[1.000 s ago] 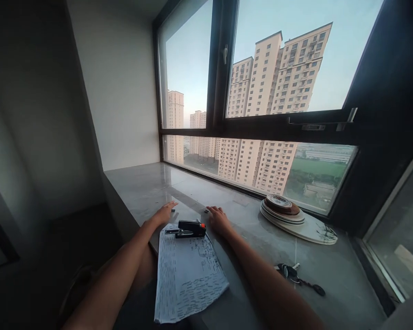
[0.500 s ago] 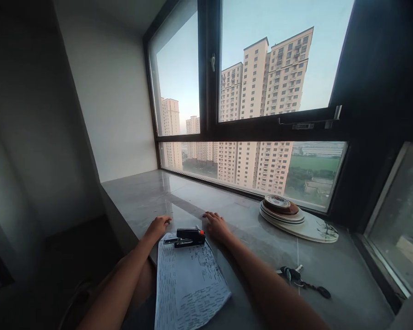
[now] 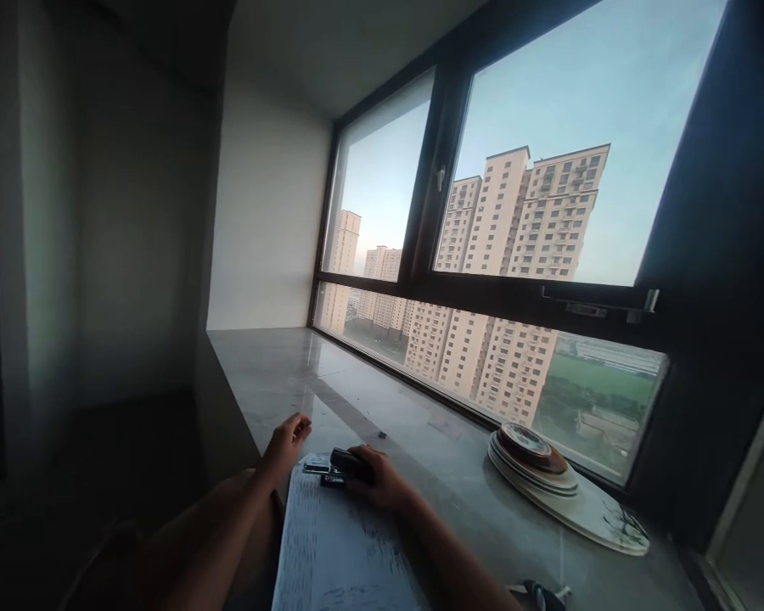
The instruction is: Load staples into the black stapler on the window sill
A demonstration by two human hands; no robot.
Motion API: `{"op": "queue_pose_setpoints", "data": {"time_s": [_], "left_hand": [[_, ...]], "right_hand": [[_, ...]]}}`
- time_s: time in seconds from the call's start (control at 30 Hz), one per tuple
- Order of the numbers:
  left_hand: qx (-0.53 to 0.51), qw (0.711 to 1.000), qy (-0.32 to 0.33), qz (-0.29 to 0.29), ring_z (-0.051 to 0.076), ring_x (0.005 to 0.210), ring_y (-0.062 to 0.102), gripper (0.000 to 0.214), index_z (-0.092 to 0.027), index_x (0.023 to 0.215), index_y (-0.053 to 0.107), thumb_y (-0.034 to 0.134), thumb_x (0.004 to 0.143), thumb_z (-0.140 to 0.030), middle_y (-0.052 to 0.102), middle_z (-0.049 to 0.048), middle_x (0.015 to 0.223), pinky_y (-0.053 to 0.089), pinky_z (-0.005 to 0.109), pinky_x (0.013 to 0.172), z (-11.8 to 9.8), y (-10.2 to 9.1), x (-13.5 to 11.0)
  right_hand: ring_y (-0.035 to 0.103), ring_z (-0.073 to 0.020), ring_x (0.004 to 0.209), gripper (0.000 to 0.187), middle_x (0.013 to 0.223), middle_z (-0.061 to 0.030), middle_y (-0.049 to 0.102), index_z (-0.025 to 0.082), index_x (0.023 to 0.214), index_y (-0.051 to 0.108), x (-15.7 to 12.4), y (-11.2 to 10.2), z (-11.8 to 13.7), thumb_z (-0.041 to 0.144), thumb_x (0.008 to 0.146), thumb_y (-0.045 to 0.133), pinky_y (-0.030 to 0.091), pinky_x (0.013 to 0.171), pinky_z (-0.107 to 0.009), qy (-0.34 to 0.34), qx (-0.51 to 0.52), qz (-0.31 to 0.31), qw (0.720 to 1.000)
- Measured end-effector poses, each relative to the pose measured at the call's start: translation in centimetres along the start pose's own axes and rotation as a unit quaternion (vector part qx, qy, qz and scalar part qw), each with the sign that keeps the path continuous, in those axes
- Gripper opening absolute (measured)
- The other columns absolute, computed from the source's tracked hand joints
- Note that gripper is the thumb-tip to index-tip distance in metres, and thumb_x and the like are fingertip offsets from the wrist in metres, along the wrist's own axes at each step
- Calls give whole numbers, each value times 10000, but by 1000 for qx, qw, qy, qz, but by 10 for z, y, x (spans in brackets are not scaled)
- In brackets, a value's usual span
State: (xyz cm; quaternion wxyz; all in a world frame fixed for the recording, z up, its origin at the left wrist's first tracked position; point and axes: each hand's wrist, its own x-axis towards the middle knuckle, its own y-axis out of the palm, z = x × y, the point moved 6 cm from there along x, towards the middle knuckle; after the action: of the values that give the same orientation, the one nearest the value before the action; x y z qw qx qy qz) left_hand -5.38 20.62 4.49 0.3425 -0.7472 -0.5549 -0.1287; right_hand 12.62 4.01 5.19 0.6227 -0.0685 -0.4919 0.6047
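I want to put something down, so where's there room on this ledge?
There's bare room at the far end of the ledge, between the pale wall and the left hand. Another patch lies between the right hand and the stacked plates. It's crowded up close: the right hand holds the stapler over the paper.

**Black on white, set against greys and beige**

The stapler point(image 3: 344, 462) is black with a silvery metal strip point(image 3: 317, 468). The paper point(image 3: 331, 552) is white, shaded bluish, and covered with rows of short dark dashes. The ledge point(image 3: 261, 369) is grey, crossed by a darker grey band point(image 3: 349, 409). The round top plate point(image 3: 525, 438) is pale with a darker pattern; the piece beneath it point(image 3: 556, 463) is brown, the lower plates point(image 3: 528, 478) whitish. The oval board point(image 3: 602, 513) is cream with a dark, branch-like design. The window frame point(image 3: 446, 119) is near-black. The towers point(image 3: 506, 212) are beige, dotted dark in regular rows; the sky point(image 3: 547, 93) is pale blue, the field point(image 3: 598, 378) green.
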Motion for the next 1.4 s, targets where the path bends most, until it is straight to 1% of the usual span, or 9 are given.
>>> {"op": "queue_pose_setpoints", "data": {"time_s": [0.23, 0.47, 0.63, 0.83, 0.93, 1.07, 1.2, 1.3, 1.4], "left_hand": [[-82, 996, -19, -31, 136, 520, 537, 322, -226, 870, 621, 505, 864, -526, 515, -59, 530, 405, 219, 553, -34, -10, -39], [-154, 986, -55, -14, 115, 494, 546, 391, -210, 888, 653, 597, 800, -587, 697, 6, 729, 404, 205, 478, -35, -10, -56], [-129, 991, -19, 4, 129, 591, 635, 348, -210, 882, 679, 574, 846, -540, 753, 61, 1005, 476, 218, 524, -27, -3, -54], [-46, 998, 25, 31, 169, 704, 663, 380, -219, 1041, 755, 602, 850, -511, 771, 64, 935, 508, 239, 603, -20, 2, -52], [-1, 996, 76, 49, 177, 767, 657, 366, -229, 1053, 766, 585, 874, -492, 752, 74, 934, 482, 230, 594, -22, 4, -51], [36, 991, 97, 84, 173, 766, 643, 358, -257, 1071, 761, 584, 874, -497, 693, 65, 908, 483, 234, 583, -18, 13, -51], [66, 984, 120, 110, 172, 781, 636, 332, -300, 1071, 755, 560, 888, -496, 655, 49, 898, 531, 280, 684, -16, 21, -50], [81, 981, 143, 100, 191, 849, 639, 324, -293, 1022, 767, 529, 911, -482, 682, 51, 895, 533, 308, 773, -19, 19, -49], [82, 987, 129, 48, 202, 882, 655, 351, -254, 964, 758, 501, 926, -491, 723, 54, 905, 525, 307, 807, -20, 9, -47]], "right_hand": [[644, -240, 904, 358, 1014, -62, 691, 240, 1162, 591, -3, 8, 1, 308, 814, 643, 499, 795, -323, 19, -45, 3, 999], [638, -222, 849, 329, 966, -53, 684, 228, 1138, 590, -2, 10, 4, 282, 814, 617, 485, 755, -302, 9, -54, 19, 998], [626, -202, 833, 298, 954, -44, 674, 221, 1101, 585, -2, 9, 5, 259, 808, 624, 472, 748, -285, 0, -56, 15, 998], [627, -208, 871, 400, 997, -53, 674, 219, 1166, 567, -3, 6, 0, 228, 776, 656, 471, 780, -290, -9, -61, 8, 998], [633, -217, 903, 411, 1013, -57, 679, 222, 1179, 571, -3, 5, -1, 234, 778, 659, 472, 805, -294, -14, -59, 11, 998], [636, -228, 917, 443, 1019, -60, 683, 225, 1195, 579, -3, 4, -3, 257, 765, 677, 475, 821, -307, -10, -66, 8, 998], [638, -227, 908, 453, 1018, -64, 684, 213, 1193, 585, -1, 3, -3, 253, 752, 682, 478, 818, -306, -13, -67, 5, 998], [637, -227, 911, 463, 1029, -72, 681, 206, 1199, 585, -1, 3, -4, 255, 750, 687, 480, 816, -305, -8, -65, 8, 998], [635, -228, 917, 459, 1035, -77, 678, 205, 1199, 586, -2, 2, -6, 272, 757, 692, 482, 819, -305, 1, -60, 9, 998]]}}
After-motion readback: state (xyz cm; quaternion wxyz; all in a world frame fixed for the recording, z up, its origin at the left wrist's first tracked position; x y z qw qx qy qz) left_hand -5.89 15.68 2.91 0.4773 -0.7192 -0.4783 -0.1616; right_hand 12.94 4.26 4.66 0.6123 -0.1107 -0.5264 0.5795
